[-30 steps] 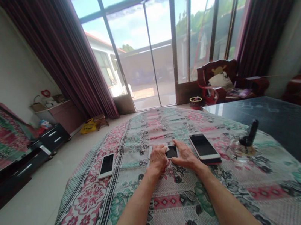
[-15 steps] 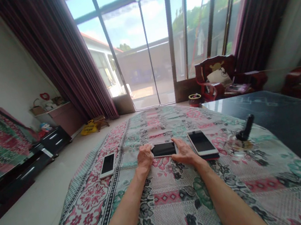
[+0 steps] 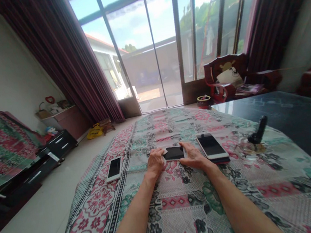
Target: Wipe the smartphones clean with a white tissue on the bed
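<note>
A smartphone [image 3: 174, 153] with a dark screen and pale ends lies sideways between my hands, low over the patterned tablecloth. My right hand [image 3: 193, 156] grips its right end, thumb on the near edge and fingers along the far edge. At the phone's left end is my left hand [image 3: 155, 162], its fingers closed on a small white cloth [image 3: 165, 151], perhaps a tissue, which shows at the fingertips and is mostly hidden. A white smartphone [image 3: 114, 168] lies face up to the left. To the right rests a larger white phone [image 3: 211, 146] on top of a dark flat thing.
A floral tablecloth [image 3: 181, 203] covers the table. Right of the phones stands a clear glass dish [image 3: 247, 149] with a black upright object [image 3: 258, 130]. A dark glossy table [image 3: 284, 108] adjoins on the right. Beyond are a wooden chair [image 3: 228, 81] and a yellow bag [image 3: 94, 131].
My left hand has slid to the right along the phone, with the white cloth, covering more of its left end. My right hand keeps its grip. The whole view has shifted slightly.
</note>
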`<state>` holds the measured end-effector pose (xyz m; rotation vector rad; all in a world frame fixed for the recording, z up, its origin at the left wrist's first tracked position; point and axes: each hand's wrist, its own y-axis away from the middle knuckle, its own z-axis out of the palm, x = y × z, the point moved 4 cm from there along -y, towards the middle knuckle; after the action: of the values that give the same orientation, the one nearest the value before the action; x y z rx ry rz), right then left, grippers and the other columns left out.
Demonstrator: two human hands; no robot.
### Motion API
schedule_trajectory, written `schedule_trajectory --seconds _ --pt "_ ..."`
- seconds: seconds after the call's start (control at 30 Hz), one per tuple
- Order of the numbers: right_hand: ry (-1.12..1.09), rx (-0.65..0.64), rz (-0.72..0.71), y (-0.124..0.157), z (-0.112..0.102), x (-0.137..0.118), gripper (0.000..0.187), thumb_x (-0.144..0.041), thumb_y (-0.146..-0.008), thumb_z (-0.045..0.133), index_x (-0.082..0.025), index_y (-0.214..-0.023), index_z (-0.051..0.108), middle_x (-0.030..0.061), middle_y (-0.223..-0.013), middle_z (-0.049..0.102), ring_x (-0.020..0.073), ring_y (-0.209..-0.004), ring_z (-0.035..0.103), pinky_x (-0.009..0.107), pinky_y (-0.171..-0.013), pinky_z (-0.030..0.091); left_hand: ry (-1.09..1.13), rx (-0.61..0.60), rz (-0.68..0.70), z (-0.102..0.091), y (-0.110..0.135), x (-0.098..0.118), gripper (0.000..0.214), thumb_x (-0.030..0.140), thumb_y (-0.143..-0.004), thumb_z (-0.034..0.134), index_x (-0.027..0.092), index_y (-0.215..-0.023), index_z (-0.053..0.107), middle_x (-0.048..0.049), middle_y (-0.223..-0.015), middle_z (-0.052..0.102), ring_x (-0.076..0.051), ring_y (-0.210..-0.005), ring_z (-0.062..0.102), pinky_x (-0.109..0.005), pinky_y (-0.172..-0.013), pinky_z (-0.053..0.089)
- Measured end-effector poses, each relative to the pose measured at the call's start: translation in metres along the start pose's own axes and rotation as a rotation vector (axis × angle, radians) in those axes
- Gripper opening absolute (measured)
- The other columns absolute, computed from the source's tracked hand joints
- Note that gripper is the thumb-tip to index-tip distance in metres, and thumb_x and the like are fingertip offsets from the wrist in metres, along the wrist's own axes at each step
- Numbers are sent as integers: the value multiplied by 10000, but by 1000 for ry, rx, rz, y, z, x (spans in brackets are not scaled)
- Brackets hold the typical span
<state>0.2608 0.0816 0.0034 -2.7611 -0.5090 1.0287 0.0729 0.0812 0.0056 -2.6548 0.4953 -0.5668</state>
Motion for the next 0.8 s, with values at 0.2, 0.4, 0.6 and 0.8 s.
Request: schedule_trajectory --seconds 0.2,0.4,0.6,0.8 --pt "-7 18 -9 3 1 -3 720 -253 -690 601 -135 -1376 418 165 -1401 466 278 -1310 419 434 -1085 311 -3 88 -82 0 -10 -24 352 18 -820 429 148 -989 709 -100 -1077 708 -195 -1026 637 -375 -967 472" --pt "-9 30 21 2 3 -1 737 -247 -682 609 -155 -1385 409 161 -1448 416 279 -1350 372 447 -1098 291 -4 135 -60 0 2 -21 344 41 -841 436 164 -1018 704 -83 -1167 679 -183 -1086 613 -361 -1001 457" --pt "-27 34 15 1 2 0 717 -254 -681 607 -153 -1368 429 153 -1414 460 271 -1330 400 439 -1098 301 -15 127 -39 -8 28 -18 349 43 -841 457 185 -1056 692 -81 -1165 681 -191 -1100 608 -379 -1010 461" --pt "-28 43 11 3 1 -3 708 -253 -682 614 -161 -1360 435 143 -1405 473 262 -1324 411 422 -1092 308 -25 95 24 -15 54 -14 388 32 -821 468 194 -1100 684 -70 -1198 668 -190 -1125 594 -372 -1039 447"
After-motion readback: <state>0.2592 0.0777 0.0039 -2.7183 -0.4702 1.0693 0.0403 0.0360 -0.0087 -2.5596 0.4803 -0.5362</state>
